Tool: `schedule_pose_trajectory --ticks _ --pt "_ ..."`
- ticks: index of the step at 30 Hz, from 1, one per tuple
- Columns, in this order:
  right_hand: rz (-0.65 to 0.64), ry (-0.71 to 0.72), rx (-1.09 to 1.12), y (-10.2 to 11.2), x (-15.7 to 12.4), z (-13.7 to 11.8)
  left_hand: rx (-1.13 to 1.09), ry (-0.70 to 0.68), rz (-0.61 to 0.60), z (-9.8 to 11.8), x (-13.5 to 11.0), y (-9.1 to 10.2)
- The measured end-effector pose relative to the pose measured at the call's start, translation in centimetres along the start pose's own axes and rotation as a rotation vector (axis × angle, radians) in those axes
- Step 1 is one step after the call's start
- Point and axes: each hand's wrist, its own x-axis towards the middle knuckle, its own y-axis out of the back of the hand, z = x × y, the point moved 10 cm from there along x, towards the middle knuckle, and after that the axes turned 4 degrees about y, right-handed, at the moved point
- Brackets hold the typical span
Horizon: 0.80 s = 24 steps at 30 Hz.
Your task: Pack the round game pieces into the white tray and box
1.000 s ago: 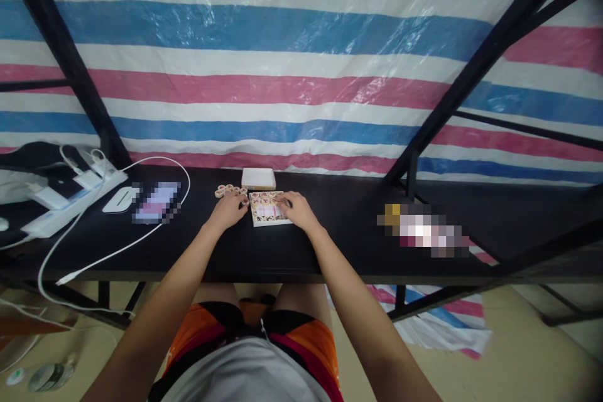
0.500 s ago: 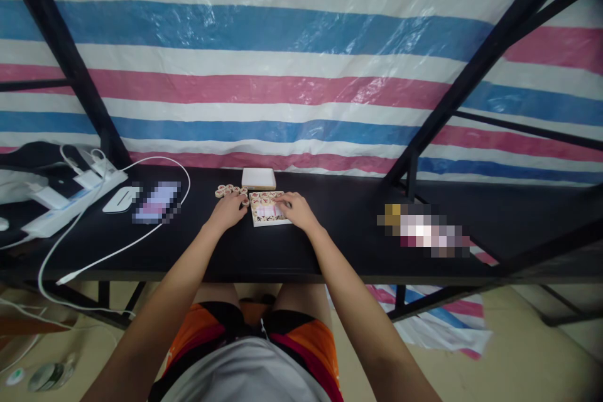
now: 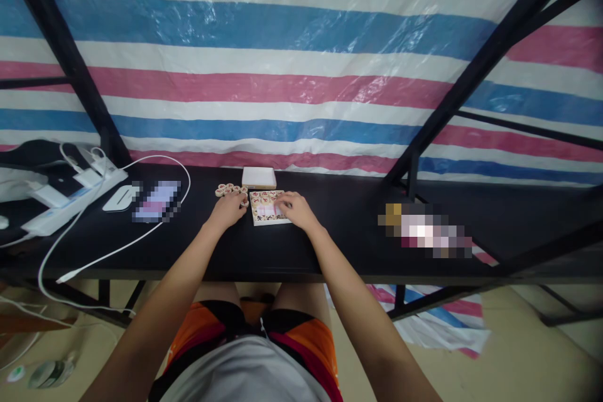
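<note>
Several loose round pieces (image 3: 228,189) lie on the table (image 3: 339,242) just left of the shallow box (image 3: 266,217) — small, light, hard, probably slick; pinch each by its rim; left hand (image 3: 228,210) curls beside them; right hand (image 3: 296,210) rests on the box's packed rows — whether either grips one is unclear.

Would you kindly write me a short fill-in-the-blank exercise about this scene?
1. The right hand rests on the shallow box of round pieces, which sits on a ____ table.
2. The left hand lies by the loose pieces, which are to the ____ of the box.
3. Behind the table hangs a tarp striped blue, white and ____.
Missing words: black; left; pink.
</note>
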Motion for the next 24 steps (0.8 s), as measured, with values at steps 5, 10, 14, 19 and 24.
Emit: schedule_pose_trajectory --ticks 5,10,14,19,24 --pt "-0.007 -0.002 0.001 -0.05 0.02 0.08 0.021 0.019 -0.006 0.09 -0.12 0.20" --pt "-0.004 -0.018 0.006 -0.05 -0.05 0.29 0.028 0.023 -0.026 0.12 -0.20 0.15" --pt "0.003 -0.008 0.009 -0.04 -0.02 0.29 0.019 0.016 -0.023 0.06 -0.12 0.06" --pt "0.020 -0.007 0.012 0.21 -0.02 0.02 0.029 0.019 -0.014 0.11 -0.12 0.13" --pt "0.066 0.006 0.010 0.76 0.00 -0.46 0.022 0.014 0.047 0.08 -0.14 0.73"
